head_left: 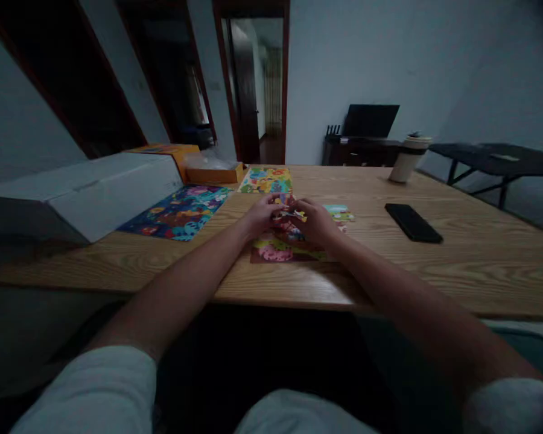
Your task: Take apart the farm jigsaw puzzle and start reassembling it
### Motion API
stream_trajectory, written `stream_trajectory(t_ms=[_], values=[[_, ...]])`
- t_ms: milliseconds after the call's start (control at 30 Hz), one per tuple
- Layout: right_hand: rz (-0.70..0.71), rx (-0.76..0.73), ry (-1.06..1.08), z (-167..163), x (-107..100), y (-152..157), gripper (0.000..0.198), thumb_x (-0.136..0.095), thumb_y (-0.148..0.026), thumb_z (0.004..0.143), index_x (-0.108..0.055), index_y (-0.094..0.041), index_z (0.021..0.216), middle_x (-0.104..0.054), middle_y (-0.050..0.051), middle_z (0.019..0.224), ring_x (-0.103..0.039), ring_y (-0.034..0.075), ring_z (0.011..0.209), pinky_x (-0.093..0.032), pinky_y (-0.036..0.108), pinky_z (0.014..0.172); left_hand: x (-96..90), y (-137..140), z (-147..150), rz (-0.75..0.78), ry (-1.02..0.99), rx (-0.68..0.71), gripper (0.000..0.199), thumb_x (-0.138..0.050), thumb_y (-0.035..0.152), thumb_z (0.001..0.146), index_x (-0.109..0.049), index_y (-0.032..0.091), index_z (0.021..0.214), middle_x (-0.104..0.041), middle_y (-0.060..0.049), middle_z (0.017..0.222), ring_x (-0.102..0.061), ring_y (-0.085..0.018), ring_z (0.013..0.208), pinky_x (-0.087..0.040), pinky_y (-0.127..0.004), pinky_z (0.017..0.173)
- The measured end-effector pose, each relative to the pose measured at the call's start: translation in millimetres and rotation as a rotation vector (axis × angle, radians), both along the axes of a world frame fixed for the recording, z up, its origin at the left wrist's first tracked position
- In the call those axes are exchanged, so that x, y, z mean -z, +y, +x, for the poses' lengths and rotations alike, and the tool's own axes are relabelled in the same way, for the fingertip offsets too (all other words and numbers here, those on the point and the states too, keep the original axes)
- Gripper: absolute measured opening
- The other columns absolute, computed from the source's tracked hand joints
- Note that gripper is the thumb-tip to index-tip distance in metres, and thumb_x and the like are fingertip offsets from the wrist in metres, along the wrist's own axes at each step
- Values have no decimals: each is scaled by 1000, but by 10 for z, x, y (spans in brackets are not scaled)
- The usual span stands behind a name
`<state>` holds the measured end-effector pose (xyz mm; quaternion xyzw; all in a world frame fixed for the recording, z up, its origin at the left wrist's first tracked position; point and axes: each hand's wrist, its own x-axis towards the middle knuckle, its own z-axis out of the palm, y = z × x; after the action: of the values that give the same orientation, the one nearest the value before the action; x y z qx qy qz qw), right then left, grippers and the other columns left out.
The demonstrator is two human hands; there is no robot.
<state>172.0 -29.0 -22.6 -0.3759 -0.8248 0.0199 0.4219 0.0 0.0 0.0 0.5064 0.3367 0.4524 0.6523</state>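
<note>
In front of me on the table lies a colourful jigsaw puzzle [278, 253] with pink, yellow and green parts, partly covered by my hands. My left hand [263, 216] is over its upper left, thumb and fingers pinched on a small puzzle piece. Close beside it, my right hand [313, 219] is curled with its fingertips at a puzzle piece [300, 214] that shows white and yellow. The fingertips of both hands nearly meet, and the exact outline of what they hold is blurred. Some light green and blue pieces [338, 211] lie just right of my right hand.
A dark blue picture puzzle [181, 211] lies to the left, a yellow one [266, 179] farther back. Beyond stand a long white box [117, 193] and an orange box tray [215, 175] with clear plastic. At right are a black phone [412, 223] and a cup [407, 160].
</note>
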Motion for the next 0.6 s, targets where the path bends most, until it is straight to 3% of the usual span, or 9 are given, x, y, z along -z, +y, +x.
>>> stream_trajectory(t_ms=[167,333,433,600], values=[[17,207,46,104,-56,42,27,-45,-28,97,-63,-19,115,-66,12,111,-64,25,96,-49,37,83,-6,-38,-4,-31,95,-8,63,-53,-3,72,-48,22,129,-67,-2,85,-64,-12,62,-52,-24,58],[-15,145,-167,-3,-85,-81,41,-41,-30,97,-53,-18,135,-60,14,128,-58,28,114,-45,40,95,-2,-28,-28,-68,-7,102,46,-53,5,72,-57,19,115,-65,-3,85,-63,-14,65,-53,-27,60],[-61,134,-289,-74,-91,-141,54,-43,-37,95,-43,-14,144,-52,17,140,-51,31,124,-41,45,102,-32,-37,-57,-102,-82,126,41,-54,17,76,-58,18,116,-64,-2,81,-59,-13,58,-50,-25,52],[-120,86,-293,-68,-60,-139,74,-48,-50,91,-32,-9,150,-42,20,149,-44,34,131,-37,49,107,-39,-93,-35,-27,129,114,78,-59,7,69,-38,24,142,-59,4,67,-54,-11,49,-40,-20,47]])
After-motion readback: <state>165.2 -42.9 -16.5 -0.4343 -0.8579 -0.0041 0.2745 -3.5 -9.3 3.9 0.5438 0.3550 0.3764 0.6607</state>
